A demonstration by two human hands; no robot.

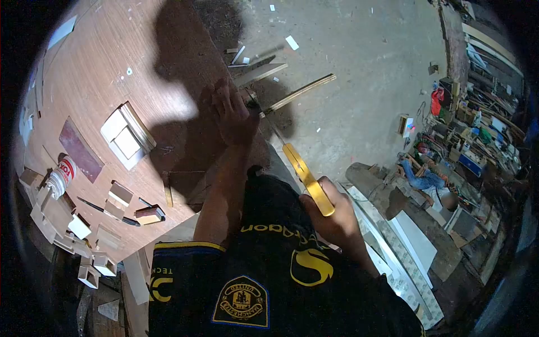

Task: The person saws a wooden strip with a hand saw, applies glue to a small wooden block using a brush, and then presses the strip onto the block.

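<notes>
My right hand [334,216] is closed around the yellow handle of a saw [307,178]. Its narrow blade runs forward to the table edge, where it meets or passes close by a light wooden strip [303,91]. That strip sticks out past the edge over the floor. My left hand [230,118] lies on the table in shadow, fingers stretched out and apart, beside the strip's near end. Whether the palm presses on a piece of wood is too dark to make out.
On the wooden table [185,50] are stacked pale panels [128,137], a maroon sheet [80,149], a red-and-white can [64,171] and several small wooden boxes [104,264]. Offcuts [261,74] lie beyond the edge. Boards [393,264] and piled scrap [449,163] are to the right.
</notes>
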